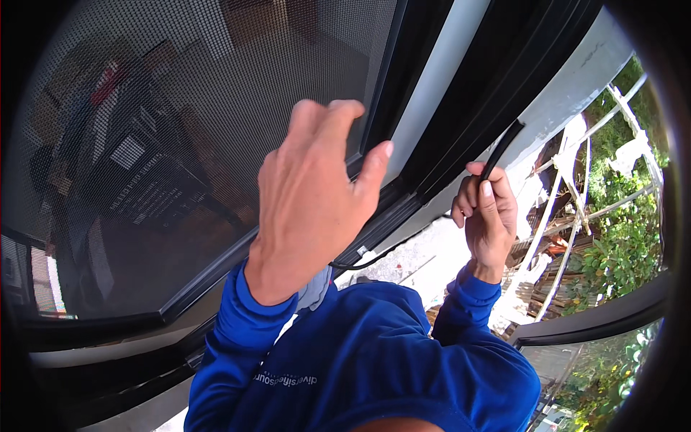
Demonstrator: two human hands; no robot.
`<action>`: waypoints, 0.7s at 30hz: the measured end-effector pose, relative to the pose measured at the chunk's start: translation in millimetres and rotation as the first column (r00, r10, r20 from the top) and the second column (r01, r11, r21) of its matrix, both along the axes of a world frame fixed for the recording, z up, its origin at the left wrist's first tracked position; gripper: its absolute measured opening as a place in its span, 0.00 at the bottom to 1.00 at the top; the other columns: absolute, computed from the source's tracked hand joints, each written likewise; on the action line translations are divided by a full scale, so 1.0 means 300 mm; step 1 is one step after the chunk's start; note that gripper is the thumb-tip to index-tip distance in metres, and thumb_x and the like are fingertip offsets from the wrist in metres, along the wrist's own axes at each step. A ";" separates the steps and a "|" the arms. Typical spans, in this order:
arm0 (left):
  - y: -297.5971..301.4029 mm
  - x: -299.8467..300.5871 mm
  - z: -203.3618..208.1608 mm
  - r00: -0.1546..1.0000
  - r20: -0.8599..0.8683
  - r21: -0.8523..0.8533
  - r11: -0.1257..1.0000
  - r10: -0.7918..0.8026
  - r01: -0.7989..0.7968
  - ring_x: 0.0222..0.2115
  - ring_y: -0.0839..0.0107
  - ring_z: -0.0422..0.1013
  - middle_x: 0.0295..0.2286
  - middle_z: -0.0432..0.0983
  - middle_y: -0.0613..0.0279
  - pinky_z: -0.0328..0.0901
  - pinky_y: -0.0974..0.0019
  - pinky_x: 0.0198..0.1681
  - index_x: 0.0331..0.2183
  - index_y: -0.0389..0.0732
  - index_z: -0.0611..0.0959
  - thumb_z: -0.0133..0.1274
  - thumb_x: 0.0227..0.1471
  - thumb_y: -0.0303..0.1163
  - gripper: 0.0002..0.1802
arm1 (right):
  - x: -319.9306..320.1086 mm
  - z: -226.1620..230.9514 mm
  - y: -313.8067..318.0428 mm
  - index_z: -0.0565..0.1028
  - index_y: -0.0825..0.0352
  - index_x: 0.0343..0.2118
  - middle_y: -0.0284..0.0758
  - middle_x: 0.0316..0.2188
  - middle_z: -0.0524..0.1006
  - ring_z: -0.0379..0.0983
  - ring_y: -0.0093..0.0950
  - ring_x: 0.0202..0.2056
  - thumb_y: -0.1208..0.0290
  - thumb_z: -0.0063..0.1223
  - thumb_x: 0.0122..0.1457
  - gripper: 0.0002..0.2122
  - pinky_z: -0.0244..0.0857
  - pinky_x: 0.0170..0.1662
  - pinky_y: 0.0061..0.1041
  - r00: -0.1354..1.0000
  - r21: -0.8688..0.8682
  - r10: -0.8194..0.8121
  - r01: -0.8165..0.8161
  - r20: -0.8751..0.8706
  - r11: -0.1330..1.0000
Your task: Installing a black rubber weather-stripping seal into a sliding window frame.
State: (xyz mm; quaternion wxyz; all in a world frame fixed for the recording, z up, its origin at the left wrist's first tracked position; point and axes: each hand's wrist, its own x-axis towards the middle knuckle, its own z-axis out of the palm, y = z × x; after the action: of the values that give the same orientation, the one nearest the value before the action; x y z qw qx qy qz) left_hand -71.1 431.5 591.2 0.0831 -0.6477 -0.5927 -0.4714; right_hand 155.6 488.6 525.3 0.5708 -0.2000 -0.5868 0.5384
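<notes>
Head view: your right hand (491, 219) pinches the black strip (502, 150) beside the window frame (468, 119); your left hand (309, 187) is loosely spread.
Strip looks light, rubbery, bendy; hold near its tip.

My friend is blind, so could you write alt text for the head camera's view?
A person's right hand grips a thin black strip near a black frame, while the left hand, open and loosely curled, is in front of a dark mesh screen. Sunlit greenery shows at the right.
</notes>
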 end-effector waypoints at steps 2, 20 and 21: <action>0.024 0.042 0.029 0.982 0.146 0.009 0.992 -0.122 0.122 0.21 0.64 0.70 0.26 0.74 0.56 0.63 0.63 0.25 0.36 0.36 0.84 0.64 0.47 0.33 0.14 | 0.003 -0.016 0.023 0.72 0.71 0.46 0.25 0.20 0.60 0.54 0.15 0.19 0.65 0.42 0.70 0.13 0.54 0.21 0.15 1.000 -0.018 -0.004 0.003 -0.031 1.000; 0.291 0.221 0.085 0.915 0.210 0.072 0.939 -0.344 0.336 0.20 0.59 0.77 0.19 0.78 0.52 0.69 0.60 0.26 0.32 0.32 0.84 0.64 0.47 0.35 0.15 | -0.105 -0.005 0.082 0.73 0.69 0.45 0.21 0.19 0.61 0.55 0.10 0.17 0.60 0.39 0.71 0.16 0.49 0.17 0.13 0.941 -0.025 -0.319 0.323 0.113 0.946; 0.295 0.222 0.082 0.910 0.227 0.077 0.938 -0.347 0.339 0.20 0.59 0.77 0.20 0.78 0.52 0.69 0.60 0.25 0.31 0.32 0.84 0.64 0.47 0.34 0.14 | -0.108 -0.004 0.085 0.73 0.69 0.45 0.21 0.19 0.61 0.55 0.10 0.17 0.60 0.39 0.71 0.16 0.49 0.17 0.13 0.941 -0.025 -0.318 0.323 0.111 0.946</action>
State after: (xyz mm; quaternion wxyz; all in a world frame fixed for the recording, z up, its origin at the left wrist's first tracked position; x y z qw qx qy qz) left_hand -4.6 520.0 615.7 -0.0610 -0.6792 -0.4669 -0.5630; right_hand 123.1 514.0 524.2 0.6144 -0.3332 -0.5643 0.4394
